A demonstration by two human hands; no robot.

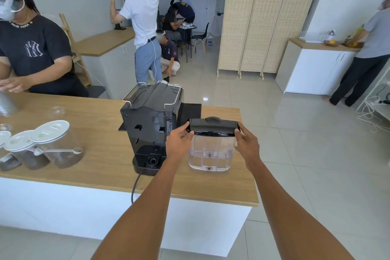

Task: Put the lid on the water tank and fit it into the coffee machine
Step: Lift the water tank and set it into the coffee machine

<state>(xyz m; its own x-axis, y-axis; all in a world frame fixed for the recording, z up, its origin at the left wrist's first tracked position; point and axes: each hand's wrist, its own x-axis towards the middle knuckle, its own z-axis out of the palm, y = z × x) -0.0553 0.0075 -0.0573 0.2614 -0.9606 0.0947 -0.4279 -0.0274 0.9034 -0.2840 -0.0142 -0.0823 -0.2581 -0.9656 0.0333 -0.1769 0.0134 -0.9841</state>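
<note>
A clear plastic water tank point(211, 152) stands on the wooden counter point(101, 154), just right of the black coffee machine point(150, 124). A black lid point(213, 126) with a raised knob sits on top of the tank. My left hand point(179, 139) grips the lid's left end and my right hand point(245, 143) grips its right end. The machine shows its back, with an empty bay and a round socket on its base point(152, 161).
Three clear jars with white lids point(50, 133) stand at the counter's left. A black drip mat point(191, 111) lies behind the tank. The machine's cable point(135, 186) hangs over the front edge. A person works across the counter at left; others stand farther off.
</note>
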